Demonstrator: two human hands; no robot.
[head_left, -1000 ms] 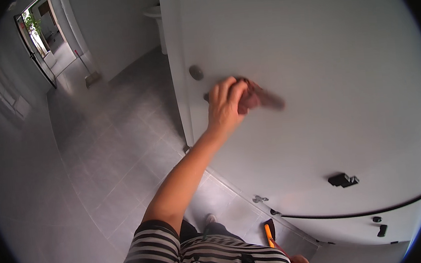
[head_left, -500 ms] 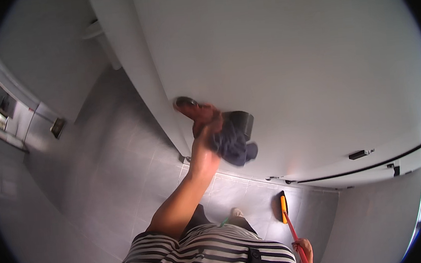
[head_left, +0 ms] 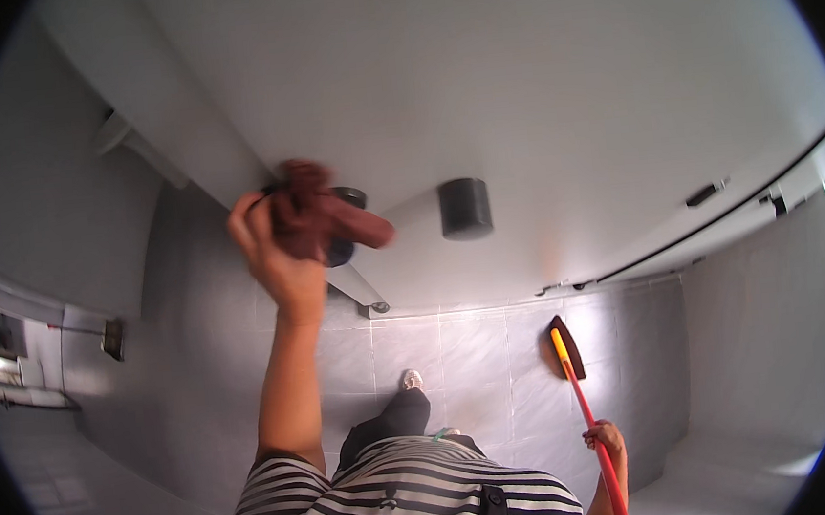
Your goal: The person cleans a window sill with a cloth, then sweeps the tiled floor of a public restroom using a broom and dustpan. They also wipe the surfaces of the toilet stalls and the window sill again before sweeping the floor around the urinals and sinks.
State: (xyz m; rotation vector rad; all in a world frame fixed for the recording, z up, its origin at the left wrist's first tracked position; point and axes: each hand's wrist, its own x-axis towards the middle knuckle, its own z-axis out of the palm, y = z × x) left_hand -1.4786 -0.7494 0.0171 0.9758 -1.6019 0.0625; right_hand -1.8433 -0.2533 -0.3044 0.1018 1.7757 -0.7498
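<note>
My left hand (head_left: 280, 259) is closed on a crumpled reddish-brown cloth (head_left: 316, 217), blurred by motion. The cloth is at the edge of the pale grey panel (head_left: 556, 98), over a dark round fitting (head_left: 347, 198) that shows partly behind it. Whether the cloth presses on the fitting, I cannot tell. To the right of it, a dark grey cylinder-shaped fixture (head_left: 465, 209) sticks out from the panel. Low on the right, my right hand (head_left: 605, 435) grips the red handle of a broom (head_left: 586, 401). Its yellow-topped head with dark bristles (head_left: 570, 350) is down by the tiled floor.
Grey floor tiles (head_left: 470, 351) run under the panel's lower edge. A small black latch (head_left: 706, 194) is on the panel at right, with a grey wall (head_left: 762, 325) beyond. A long-handled dustpan or brush (head_left: 114, 340) stands far left. My shoe (head_left: 412, 380) is below the panel.
My left hand has moved left with the cloth, from beside the cylinder-shaped fixture to the panel's edge, uncovering that fixture. The view has shifted, and the broom head has turned to show more of its bristles.
</note>
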